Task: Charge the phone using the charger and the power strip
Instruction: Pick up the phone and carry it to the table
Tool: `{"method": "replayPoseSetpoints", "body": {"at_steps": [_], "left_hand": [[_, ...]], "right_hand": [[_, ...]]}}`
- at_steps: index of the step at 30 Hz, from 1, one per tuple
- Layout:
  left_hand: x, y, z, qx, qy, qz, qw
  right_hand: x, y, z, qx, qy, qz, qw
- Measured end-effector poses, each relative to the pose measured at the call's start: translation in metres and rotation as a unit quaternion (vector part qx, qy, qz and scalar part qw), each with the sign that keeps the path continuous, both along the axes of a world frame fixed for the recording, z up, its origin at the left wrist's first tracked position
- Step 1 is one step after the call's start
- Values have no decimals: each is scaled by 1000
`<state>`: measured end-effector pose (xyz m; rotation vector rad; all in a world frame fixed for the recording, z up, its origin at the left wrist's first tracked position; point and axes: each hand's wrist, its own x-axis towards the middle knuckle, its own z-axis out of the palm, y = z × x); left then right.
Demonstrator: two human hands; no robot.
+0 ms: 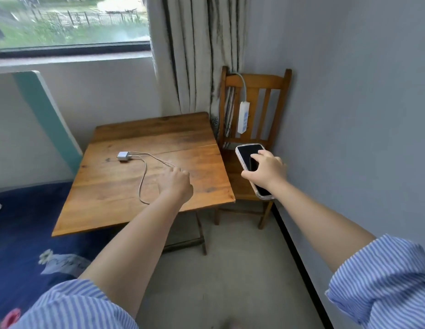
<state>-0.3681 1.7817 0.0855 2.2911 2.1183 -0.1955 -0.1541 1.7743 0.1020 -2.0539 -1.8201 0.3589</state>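
Observation:
A white charger plug (123,156) lies on the wooden table (126,186), its thin cable (142,184) looping toward the front edge. My left hand (177,184) rests on the table with its fingers closed on the cable's free end. My right hand (266,170) grips a black phone (247,155) in a clear case and holds it above the wooden chair's (254,91) seat. A white power strip (243,117) hangs by its cord against the chair's backrest, just beyond the phone.
A striped curtain (197,53) hangs behind the table and chair, under a window (71,20). The grey wall (349,91) runs close along the right. A blue bedspread (21,229) lies at the left, and bare floor (230,269) is below my arms.

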Motion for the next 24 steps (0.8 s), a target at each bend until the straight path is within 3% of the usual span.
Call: {"method": "replayPoseSetpoints", "body": {"at_steps": [16, 24], "left_hand": [[-55, 231, -69, -93, -55, 96, 989], [-85, 295, -116, -133, -87, 135, 978]], "right_hand": [[-49, 271, -60, -102, -41, 73, 991], [-97, 350, -106, -147, -63, 131, 978]]}}
